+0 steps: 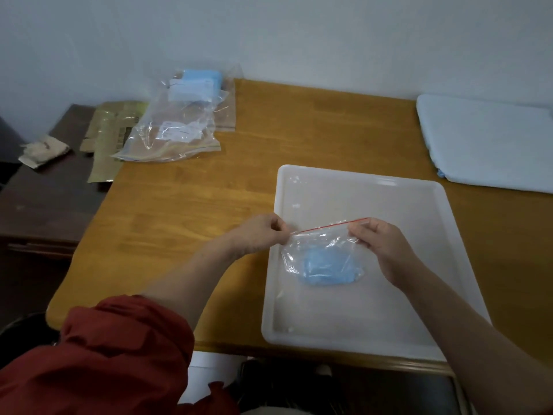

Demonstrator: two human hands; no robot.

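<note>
Head view: we hold the clear zip bag (323, 247) over the white tray (419, 205). Our left hand (266, 232) and right hand (377, 241) have their fingers pinched on the ends of its red seal. If either pinch slips, the seal may gape and spill the blue bundle (329, 269). The wooden desk (209, 205) meets a pale wall, and spare bags (176, 121) lie far left.

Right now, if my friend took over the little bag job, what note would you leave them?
Left hand pinches the left end of the zip bag at its red strip; right hand pinches the right end.
The zip bag is held over the white tray on the wooden table, with the blue thing inside it.
Done: the blue thing is in the bag.
Left: I cannot tell if the red strip is sealed. Probably press it shut along its length, then set the bag down.
</note>
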